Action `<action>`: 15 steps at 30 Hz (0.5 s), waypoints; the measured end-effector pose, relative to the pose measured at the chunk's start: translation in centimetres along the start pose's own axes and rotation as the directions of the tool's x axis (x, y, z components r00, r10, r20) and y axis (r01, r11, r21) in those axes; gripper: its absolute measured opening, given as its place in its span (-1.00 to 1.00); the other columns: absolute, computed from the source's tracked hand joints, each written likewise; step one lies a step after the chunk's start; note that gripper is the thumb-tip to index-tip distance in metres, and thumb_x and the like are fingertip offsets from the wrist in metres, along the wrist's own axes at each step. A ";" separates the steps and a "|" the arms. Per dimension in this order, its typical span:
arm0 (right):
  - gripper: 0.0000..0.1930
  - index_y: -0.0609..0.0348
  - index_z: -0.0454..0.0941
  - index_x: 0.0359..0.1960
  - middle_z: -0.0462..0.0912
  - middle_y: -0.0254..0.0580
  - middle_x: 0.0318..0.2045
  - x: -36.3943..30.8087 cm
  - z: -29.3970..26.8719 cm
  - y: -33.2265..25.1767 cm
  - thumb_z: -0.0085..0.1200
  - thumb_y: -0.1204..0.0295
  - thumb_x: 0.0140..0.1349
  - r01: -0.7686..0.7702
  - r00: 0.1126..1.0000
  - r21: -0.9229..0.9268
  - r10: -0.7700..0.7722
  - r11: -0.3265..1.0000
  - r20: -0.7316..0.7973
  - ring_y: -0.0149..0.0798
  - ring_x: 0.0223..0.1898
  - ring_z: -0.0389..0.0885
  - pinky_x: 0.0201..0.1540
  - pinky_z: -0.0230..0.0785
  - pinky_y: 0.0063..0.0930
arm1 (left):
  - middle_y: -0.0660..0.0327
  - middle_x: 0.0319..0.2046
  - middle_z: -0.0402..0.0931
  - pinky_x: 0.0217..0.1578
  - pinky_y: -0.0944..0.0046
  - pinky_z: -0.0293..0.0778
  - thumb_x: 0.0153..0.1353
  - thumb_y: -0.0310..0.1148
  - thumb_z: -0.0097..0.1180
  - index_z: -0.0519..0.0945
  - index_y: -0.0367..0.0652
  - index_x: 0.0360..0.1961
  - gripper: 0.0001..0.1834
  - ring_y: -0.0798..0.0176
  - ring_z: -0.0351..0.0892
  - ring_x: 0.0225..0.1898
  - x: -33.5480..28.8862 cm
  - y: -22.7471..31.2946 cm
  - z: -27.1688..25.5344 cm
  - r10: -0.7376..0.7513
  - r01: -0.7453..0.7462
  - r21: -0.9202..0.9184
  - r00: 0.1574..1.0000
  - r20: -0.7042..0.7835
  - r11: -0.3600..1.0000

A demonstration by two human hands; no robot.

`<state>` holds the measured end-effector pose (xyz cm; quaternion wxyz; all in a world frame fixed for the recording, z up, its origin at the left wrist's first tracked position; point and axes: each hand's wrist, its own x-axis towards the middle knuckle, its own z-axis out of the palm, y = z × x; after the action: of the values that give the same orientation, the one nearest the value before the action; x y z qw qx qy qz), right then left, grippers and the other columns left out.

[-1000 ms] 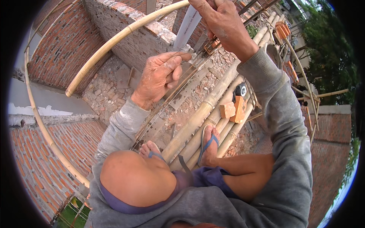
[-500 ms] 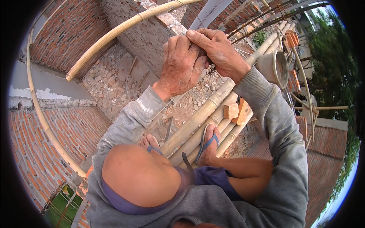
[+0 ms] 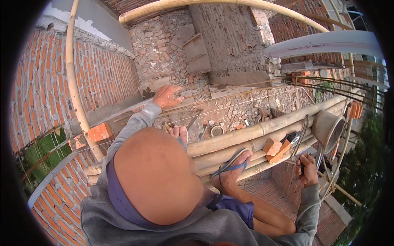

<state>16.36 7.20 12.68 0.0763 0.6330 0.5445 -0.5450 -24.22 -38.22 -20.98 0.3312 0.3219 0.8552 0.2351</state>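
My left hand (image 3: 167,96) reaches out beside thin steel rods (image 3: 213,94), its thumb and fingers apart. Whether it touches a rod I cannot tell. Far to the right, my right hand (image 3: 308,170) is low beside the bamboo poles, fingers curled around a small dark object (image 3: 302,167) whose kind does not show. Close to that hand are a grey bucket (image 3: 328,130) lying tilted, two orange brick pieces (image 3: 278,152) and a rounded black object (image 3: 293,137) on the poles.
My sandalled foot (image 3: 234,166) rests on several bamboo poles (image 3: 250,133). A taut white string (image 3: 246,101) crosses above rubble (image 3: 158,45). Brick walls (image 3: 98,74) enclose the drop. One bamboo pole (image 3: 213,3) arches overhead, and a white pipe (image 3: 324,43) juts in at right.
My hands were together at upper middle, fingers pinched around thin dark strands. Now they are far apart, left beside the rods and right beyond the poles. The whole view has turned.
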 end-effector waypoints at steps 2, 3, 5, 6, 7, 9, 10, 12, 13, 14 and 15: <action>-0.81 0.12 0.50 -0.21 0.57 -0.35 -0.49 1.0 1.6 1.2 0.10 0.30 0.56 -0.050 0.992 -0.143 0.066 0.988 0.110 -0.47 -0.71 0.45 -0.74 0.28 -0.59 | 0.00 0.00 0.68 0.22 -0.16 0.44 0.22 0.09 0.34 0.67 0.04 0.23 -0.38 -0.17 0.58 0.17 -0.8 -0.8 1.3 -0.049 0.052 -0.084 0.998 0.043 0.995; -0.82 0.15 0.52 -0.30 0.53 -0.36 -0.57 1.2 2.2 1.7 0.10 0.36 0.49 -0.068 0.984 -0.089 0.082 0.994 0.157 -0.47 -0.76 0.39 -0.75 0.24 -0.60 | 0.00 0.02 0.68 0.21 -0.18 0.44 0.20 0.12 0.35 0.67 0.06 0.24 -0.36 -0.20 0.58 0.16 -1.1 -0.5 2.0 0.005 -0.010 -0.064 0.997 -0.072 0.998; -0.82 0.18 0.54 -0.26 0.53 -0.34 -0.57 2.4 4.1 2.2 0.11 0.34 0.49 -0.029 0.969 -0.175 0.070 0.984 0.236 -0.45 -0.75 0.42 -0.76 0.24 -0.58 | 0.03 -0.04 0.74 0.23 -0.13 0.44 0.26 0.01 0.32 0.75 0.07 0.17 -0.50 -0.14 0.61 0.21 -0.6 0.1 2.5 -0.020 0.014 -0.112 0.998 -0.055 0.994; -0.81 0.19 0.55 -0.24 0.53 -0.33 -0.57 2.9 4.9 2.3 0.12 0.33 0.49 -0.012 0.971 -0.238 0.068 0.971 0.228 -0.44 -0.75 0.43 -0.76 0.24 -0.58 | 0.02 -0.03 0.74 0.23 -0.13 0.45 0.25 -0.02 0.31 0.76 0.06 0.15 -0.52 -0.15 0.61 0.20 -0.3 0.1 2.6 -0.021 0.018 -0.136 1.000 -0.020 0.990; -0.80 0.21 0.55 -0.23 0.53 -0.33 -0.57 3.3 5.5 2.1 0.12 0.32 0.49 -0.008 0.960 -0.283 0.087 0.959 0.266 -0.43 -0.75 0.44 -0.76 0.25 -0.57 | 0.02 -0.02 0.74 0.22 -0.13 0.46 0.25 -0.06 0.30 0.78 0.05 0.12 -0.55 -0.16 0.62 0.19 0.2 0.4 2.9 -0.013 0.017 -0.164 0.999 0.031 0.986; -0.78 0.23 0.56 -0.21 0.53 -0.32 -0.57 3.7 6.1 1.6 0.13 0.31 0.48 0.004 0.945 -0.381 0.121 0.925 0.304 -0.42 -0.75 0.46 -0.76 0.25 -0.54 | 0.00 -0.02 0.75 0.19 -0.13 0.49 0.25 -0.12 0.29 0.80 0.02 0.07 -0.60 -0.17 0.65 0.15 0.6 0.7 3.5 0.007 0.014 -0.242 0.996 0.084 0.970; -0.78 0.24 0.57 -0.21 0.53 -0.32 -0.58 4.1 6.5 1.2 0.13 0.30 0.48 0.017 0.940 -0.425 0.130 0.905 0.315 -0.41 -0.75 0.46 -0.76 0.25 -0.53 | -0.01 -0.04 0.76 0.17 -0.12 0.52 0.24 -0.16 0.28 0.81 0.01 0.04 -0.62 -0.17 0.67 0.12 0.7 0.8 3.8 0.013 0.011 -0.282 0.996 0.083 0.959; -0.76 0.27 0.57 -0.21 0.52 -0.32 -0.59 4.6 7.0 0.7 0.11 0.30 0.48 0.072 0.931 -0.497 0.120 0.865 0.344 -0.41 -0.75 0.46 -0.77 0.23 -0.51 | -0.03 -0.09 0.77 0.11 -0.10 0.55 0.24 -0.21 0.28 0.82 -0.03 0.01 -0.65 -0.16 0.71 0.05 0.9 0.8 4.5 0.028 -0.005 -0.321 0.997 0.069 0.947; -0.76 0.27 0.57 -0.21 0.51 -0.31 -0.59 4.7 7.2 0.5 0.11 0.31 0.48 0.084 0.928 -0.495 0.114 0.865 0.355 -0.41 -0.75 0.46 -0.77 0.22 -0.50 | -0.04 -0.13 0.77 0.08 -0.08 0.57 0.24 -0.23 0.28 0.82 -0.05 0.00 -0.66 -0.16 0.73 0.01 1.1 0.9 4.8 0.038 -0.019 -0.320 0.998 0.055 0.947; -0.76 0.27 0.57 -0.22 0.51 -0.31 -0.60 4.8 7.5 0.3 0.10 0.31 0.48 0.094 0.924 -0.492 0.108 0.866 0.367 -0.41 -0.75 0.45 -0.78 0.21 -0.50 | -0.06 -0.16 0.77 0.04 -0.07 0.58 0.24 -0.24 0.27 0.82 -0.07 -0.01 -0.67 -0.16 0.74 -0.03 1.4 0.9 5.0 0.033 -0.020 -0.320 0.999 0.033 0.947; -0.77 0.27 0.58 -0.22 0.50 -0.31 -0.60 4.7 7.6 0.3 0.10 0.31 0.48 0.103 0.921 -0.488 0.102 0.867 0.376 -0.41 -0.75 0.45 -0.78 0.21 -0.50 | -0.05 -0.20 0.77 0.01 -0.07 0.59 0.24 -0.25 0.28 0.82 -0.08 -0.03 -0.68 -0.16 0.75 -0.08 1.5 1.0 5.2 0.059 -0.060 -0.297 0.998 -0.013 0.953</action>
<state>11.08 4.65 5.88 0.3437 0.4703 0.6403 -0.5006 -20.96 -35.54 -24.50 0.3671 0.2934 0.8006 0.3716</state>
